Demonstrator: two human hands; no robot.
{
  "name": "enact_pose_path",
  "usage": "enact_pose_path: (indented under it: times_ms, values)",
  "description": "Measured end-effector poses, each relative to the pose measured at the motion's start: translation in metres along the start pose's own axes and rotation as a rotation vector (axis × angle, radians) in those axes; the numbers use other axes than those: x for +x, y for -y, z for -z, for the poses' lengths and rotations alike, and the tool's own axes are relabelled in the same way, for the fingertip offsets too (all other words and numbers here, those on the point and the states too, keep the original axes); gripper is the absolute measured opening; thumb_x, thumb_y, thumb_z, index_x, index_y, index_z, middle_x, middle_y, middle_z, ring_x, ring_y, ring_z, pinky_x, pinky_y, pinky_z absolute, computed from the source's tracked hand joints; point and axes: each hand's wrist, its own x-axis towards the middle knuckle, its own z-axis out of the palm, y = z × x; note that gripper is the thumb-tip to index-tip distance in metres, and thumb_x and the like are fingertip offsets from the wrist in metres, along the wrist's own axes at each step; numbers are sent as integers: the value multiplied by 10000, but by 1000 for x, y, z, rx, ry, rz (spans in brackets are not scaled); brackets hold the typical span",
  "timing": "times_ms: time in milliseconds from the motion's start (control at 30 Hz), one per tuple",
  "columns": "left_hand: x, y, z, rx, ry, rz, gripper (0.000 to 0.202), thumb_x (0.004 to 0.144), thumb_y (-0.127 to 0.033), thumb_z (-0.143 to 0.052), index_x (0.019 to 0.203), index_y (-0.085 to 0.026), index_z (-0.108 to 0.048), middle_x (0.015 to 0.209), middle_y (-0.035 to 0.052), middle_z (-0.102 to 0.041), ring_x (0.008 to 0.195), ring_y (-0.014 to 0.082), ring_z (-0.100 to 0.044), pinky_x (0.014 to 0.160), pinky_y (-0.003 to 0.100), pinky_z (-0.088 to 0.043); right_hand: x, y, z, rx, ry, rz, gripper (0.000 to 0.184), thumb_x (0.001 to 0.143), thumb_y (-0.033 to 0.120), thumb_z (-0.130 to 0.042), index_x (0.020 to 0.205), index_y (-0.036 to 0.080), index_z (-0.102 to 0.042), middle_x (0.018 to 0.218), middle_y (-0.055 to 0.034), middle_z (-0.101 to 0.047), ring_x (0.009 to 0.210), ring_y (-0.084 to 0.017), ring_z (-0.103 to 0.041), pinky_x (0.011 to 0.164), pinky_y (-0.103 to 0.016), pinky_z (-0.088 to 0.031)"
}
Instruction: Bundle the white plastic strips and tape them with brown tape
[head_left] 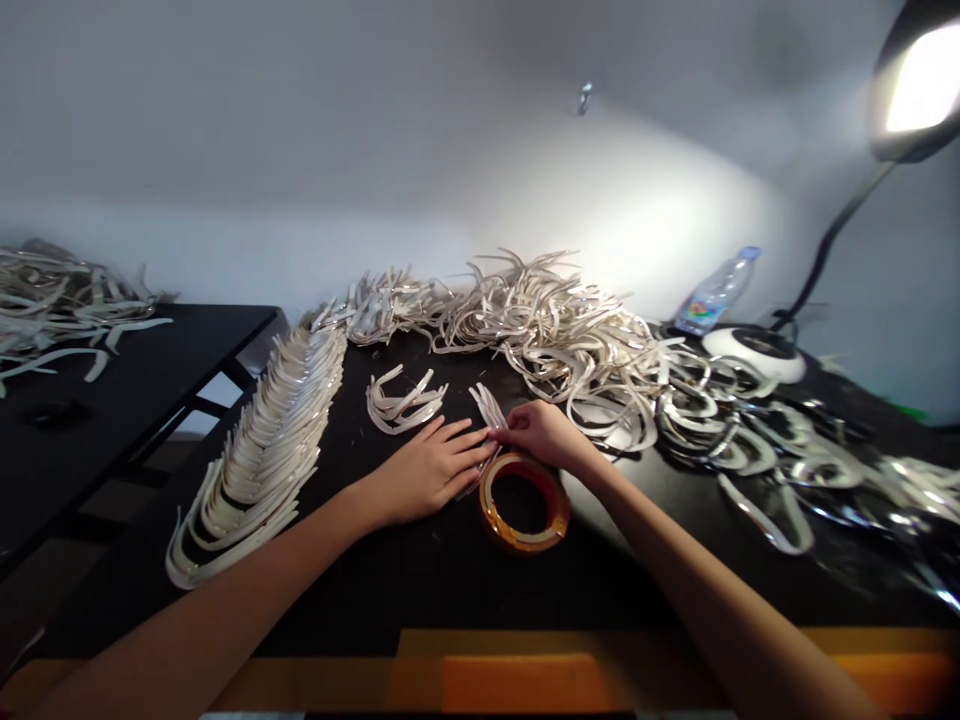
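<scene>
- The head view looks forward and down onto a black table, with both forearms reaching in from the bottom corners.
- A narrow bundle of pale curved strips is held near the middle of the table. Its long axis runs from upper left, away from the person, to lower right, towards the hands.
- The right hand is the nearer hand. Its thumb and fingers are pinched on the lower end of the bundle, from the right.
- The left hand is laid flat on the table, palm down. Its fingers are extended and pressed together, with the tips pointing right, just beside the bundle. Whether they touch it cannot be told.
- A roll of amber tape is lying flat, just below both hands.
- A small stack of curved strips is placed to the left of the bundle.
- A long overlapping row of strips is laid out further left.
- A large tangled heap of strips is piled beyond the hands.
- A plastic bottle and a lamp are seen at upper right.
</scene>
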Motion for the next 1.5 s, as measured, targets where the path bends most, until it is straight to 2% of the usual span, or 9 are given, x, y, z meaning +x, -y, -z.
enact_pose_path:
  times_ms: [167, 267, 400, 900, 1033, 1100, 1200, 1333, 1500]
  values:
    - [0, 2, -2, -12, -17, -7, 449, 1079, -365, -483, 1526, -351, -527, 1598, 31, -512, 1539, 308, -374, 1283, 592, -195, 0, 0, 2, -237, -45, -60, 488, 800, 596, -780, 559, 215, -593, 547, -1, -571, 530, -142, -460, 530, -293, -278]
    - [0, 2, -1, -2, -11, 5, 453, 1076, -373, -493, 1528, -367, -523, 1623, 28, -479, 1547, 312, -357, 1284, 597, -187, -1, -8, 0, -151, -111, 17, 344, 747, 519, -857, 797, 220, -694, 711, 2, -650, 627, -158, -550, 578, -274, -369]
    - [1, 1, 3, 7, -7, 8, 466, 1069, -374, -508, 1535, -382, -508, 1684, 29, -373, 1581, 313, -286, 1289, 591, -175, -2, -18, -1, -19, -176, 135, 431, 721, 420, -901, 1066, 201, -767, 974, -45, -657, 757, -174, -604, 708, -306, -501]
    - [5, 1, 5, 104, 55, 26, 554, 1067, -442, -480, 1605, -343, -395, 1676, 24, -394, 1562, 323, -314, 1292, 587, -127, -3, -18, 9, -63, -77, 294, 345, 902, 426, -774, 1177, 222, -810, 994, -87, -640, 962, -245, -614, 904, -390, -491]
    - [5, -2, 5, 188, 75, 46, 519, 1101, -385, -378, 1612, -295, -393, 1679, 39, -389, 1568, 303, -301, 1290, 551, -180, -19, 0, 28, 98, 108, 194, 417, 959, 556, -649, 1002, 169, -799, 883, -56, -690, 793, -189, -614, 713, -307, -468]
    - [6, -2, 6, 201, 100, 58, 513, 1113, -378, -330, 1618, -299, -378, 1692, 25, -364, 1580, 291, -277, 1292, 552, -184, -28, 8, 35, 118, 278, 203, 426, 881, 581, -736, 1011, 176, -772, 890, -36, -716, 786, -184, -622, 681, -284, -455]
    - [7, -1, 6, 187, 133, 70, 512, 1114, -427, -339, 1616, -334, -369, 1706, -3, -329, 1587, 295, -262, 1293, 577, -181, -37, 13, 36, 12, 364, 260, 319, 812, 434, -825, 993, 182, -749, 905, -30, -717, 785, -186, -631, 691, -281, -456]
    - [8, 1, 8, 121, 125, 80, 506, 1102, -470, -374, 1594, -356, -398, 1698, -10, -346, 1585, 296, -273, 1296, 585, -179, -36, 10, 32, 83, 152, 218, 96, 877, 271, -711, 914, 200, -658, 870, -22, -713, 781, -188, -660, 707, -293, -481]
    - [7, 2, 9, 60, 100, 102, 533, 1072, -565, -431, 1571, -380, -437, 1687, -32, -366, 1595, 281, -249, 1320, 560, -103, -28, 7, 24, 501, -327, 126, 270, 930, 388, -657, 1029, 269, -436, 804, 46, -607, 607, -159, -602, 542, -272, -467]
